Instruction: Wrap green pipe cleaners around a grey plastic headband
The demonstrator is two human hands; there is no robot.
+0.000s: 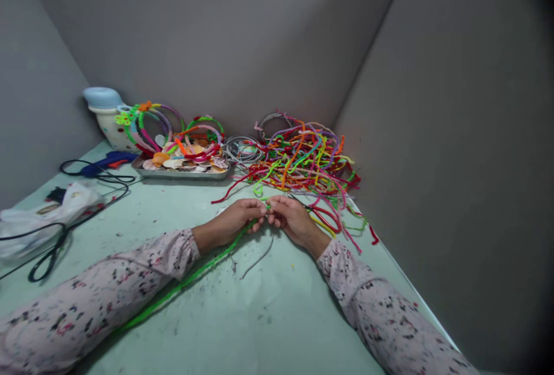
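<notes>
My left hand (pixel 243 217) is closed in a pinch on a green pipe cleaner (pixel 190 278), whose long part runs back under my left forearm toward the table's near side. Close against it, my right hand (pixel 291 217) pinches the same green pipe cleaner near its end, thumb and fingertips together. A short green piece shows between the fingertips, and its exact shape is too small to tell. Just beyond the hands lies a green curl (pixel 258 190). Red-handled scissors (pixel 326 218) rest beside my right hand, partly hidden by it. A thin grey wire (pixel 258 261) lies below the hands.
A heap of colourful pipe cleaners (pixel 307 156) stands at the back right. Left of it are a wire coil (pixel 243 149) and a metal tray (pixel 182 174) holding shells and wrapped rings. A lidded container (pixel 111 121), black cable (pixel 64 228) and plastic bag (pixel 52 219) occupy the left.
</notes>
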